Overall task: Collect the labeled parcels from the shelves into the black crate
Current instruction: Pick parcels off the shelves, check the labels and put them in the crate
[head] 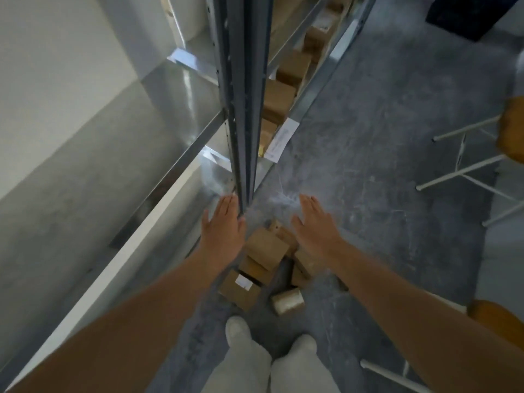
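text: none was legible | lower centre: box (238,290) bore a white label (244,281), print blurred | centre: white sheet (280,140) on shelf rail (305,104) carried faint lines, unreadable | upper right: white tag (343,38) on same rail, too blurred

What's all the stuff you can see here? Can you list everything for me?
Parcels on the floor: several, brown, piled between the hands; one has a white label.
Parcels on the shelf: several, brown, in a row.
Roll: one, pale, maybe tape, by the pile.
Shelf post: one, dark grey, middle.
Black crate: one, top right, partly cut off.
Stools: two, orange seats, white legs, right.
Shoes: two, white, bottom.
Left hand: open, empty, beside the post.
Right hand: open, empty, over the pile.
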Tool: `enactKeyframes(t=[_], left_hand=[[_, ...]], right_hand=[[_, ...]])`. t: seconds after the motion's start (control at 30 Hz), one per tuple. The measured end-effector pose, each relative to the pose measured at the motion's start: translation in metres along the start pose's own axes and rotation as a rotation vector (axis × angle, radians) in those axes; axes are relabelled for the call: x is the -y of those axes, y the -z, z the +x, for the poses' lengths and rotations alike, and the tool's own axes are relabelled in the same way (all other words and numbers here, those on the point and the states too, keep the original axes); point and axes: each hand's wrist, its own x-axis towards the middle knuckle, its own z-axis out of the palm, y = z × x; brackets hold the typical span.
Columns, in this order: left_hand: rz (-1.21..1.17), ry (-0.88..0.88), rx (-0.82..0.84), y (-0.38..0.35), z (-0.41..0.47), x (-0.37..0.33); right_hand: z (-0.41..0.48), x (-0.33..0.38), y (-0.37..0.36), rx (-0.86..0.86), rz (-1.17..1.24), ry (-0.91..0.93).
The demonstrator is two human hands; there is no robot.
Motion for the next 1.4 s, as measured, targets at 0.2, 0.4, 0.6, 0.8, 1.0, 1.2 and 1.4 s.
enactKeyframes(t=[0.2, 0.4, 0.6, 0.8, 1.0, 1.2, 1.4], left_hand=[[0.002, 0.136, 0.112, -0.092, 0.048, 0.044], [-0.054, 0.213, 0.249, -0.206, 0.088, 0.075], [-0.188, 0.325, 0.302, -0.316, 0.135, 0.112], [-0.355, 0.452, 0.28, -0.402, 0.175, 0.128], [-0.519, 0.514, 0.276, -0.416, 0.178, 0.109], [-0.805, 0.757, 0.177, -0.358, 0.149, 0.09], [-0.852, 0.522, 0.107, -0.21, 0.138, -0.001]], right_hand=[[0.085, -0.053, -0.082, 0.04, 0.146, -0.146], [0.158, -0.122, -0.182, 0.191, 0.237, -0.363], [0.212, -0.178, -0.286, 0.343, 0.363, -0.53], [0.246, -0.211, -0.364, 0.331, 0.747, -0.767], [0.237, -0.22, -0.389, 0.346, 1.215, -0.829], [0.199, -0.21, -0.318, 0.277, 1.262, -0.717], [0.161, -0.18, -0.175, 0.04, 1.299, -0.537]])
